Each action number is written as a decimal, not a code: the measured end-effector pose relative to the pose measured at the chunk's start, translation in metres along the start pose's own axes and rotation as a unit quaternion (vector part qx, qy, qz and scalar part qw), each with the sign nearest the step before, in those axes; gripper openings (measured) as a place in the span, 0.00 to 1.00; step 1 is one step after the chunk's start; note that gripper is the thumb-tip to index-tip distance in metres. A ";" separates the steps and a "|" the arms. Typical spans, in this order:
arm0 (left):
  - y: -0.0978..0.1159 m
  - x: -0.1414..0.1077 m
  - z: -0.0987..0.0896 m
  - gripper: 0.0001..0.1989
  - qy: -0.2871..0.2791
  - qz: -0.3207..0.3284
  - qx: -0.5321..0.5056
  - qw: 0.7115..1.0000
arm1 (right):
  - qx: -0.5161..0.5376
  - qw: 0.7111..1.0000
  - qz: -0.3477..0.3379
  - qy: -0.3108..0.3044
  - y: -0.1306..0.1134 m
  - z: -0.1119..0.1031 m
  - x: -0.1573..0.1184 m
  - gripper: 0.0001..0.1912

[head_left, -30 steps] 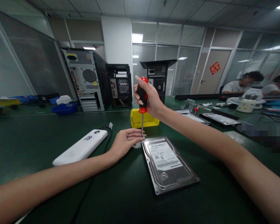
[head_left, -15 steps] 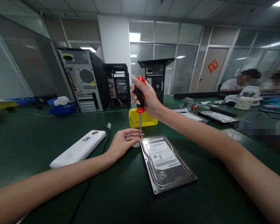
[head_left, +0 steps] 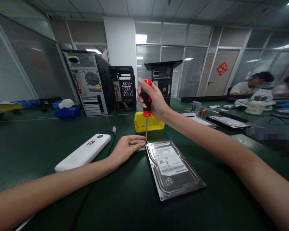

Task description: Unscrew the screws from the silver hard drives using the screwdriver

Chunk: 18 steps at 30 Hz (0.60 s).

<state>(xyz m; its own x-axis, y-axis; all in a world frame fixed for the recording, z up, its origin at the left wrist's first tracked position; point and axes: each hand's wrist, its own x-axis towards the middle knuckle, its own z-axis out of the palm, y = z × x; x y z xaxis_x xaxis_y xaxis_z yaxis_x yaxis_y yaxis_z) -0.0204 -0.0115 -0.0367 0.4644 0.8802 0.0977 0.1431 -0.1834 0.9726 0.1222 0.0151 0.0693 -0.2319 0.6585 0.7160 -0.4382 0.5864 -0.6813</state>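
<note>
Drive (head_left: pixel 175 171): screwdriver (head_left: pixel 146 113) at far left, right hand (head_left: pixel 156 100) wrapped round; freer perhaps, left fingers (head_left: pixel 135 137) easing back, barely parted, hold unclear.

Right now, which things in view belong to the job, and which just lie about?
In use:
Red-and-black-handled screwdriver, in the right hand
Flat silver metal hard drive, corner at the screwdriver's tip
Left hand, beside that corner

Seemingly just lying about:
White oblong plastic case
Boxy yellow plastic item
Tall black-and-silver metal computer tower
</note>
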 end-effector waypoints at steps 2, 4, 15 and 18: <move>0.001 -0.001 0.001 0.17 -0.002 -0.002 -0.003 1.000 | -0.007 1.000 0.002 0.001 -0.001 0.001 0.000 0.15; 0.001 -0.001 0.001 0.17 -0.002 -0.005 0.001 1.000 | -0.012 1.000 0.003 0.007 -0.001 0.001 -0.001 0.16; -0.001 0.000 -0.001 0.17 0.002 0.003 0.034 0.999 | 0.005 1.000 0.004 0.020 -0.001 -0.001 0.000 0.17; 0.000 0.000 -0.001 0.17 0.007 -0.004 0.033 0.999 | -0.006 1.000 0.005 0.027 0.000 0.000 0.001 0.19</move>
<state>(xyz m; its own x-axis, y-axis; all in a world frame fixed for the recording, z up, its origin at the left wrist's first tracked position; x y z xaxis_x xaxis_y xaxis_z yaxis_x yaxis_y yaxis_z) -0.0209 -0.0115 -0.0365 0.4515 0.8873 0.0939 0.2034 -0.2049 0.9574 0.1225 0.0160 0.0700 -0.1882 0.6890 0.6999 -0.4250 0.5853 -0.6905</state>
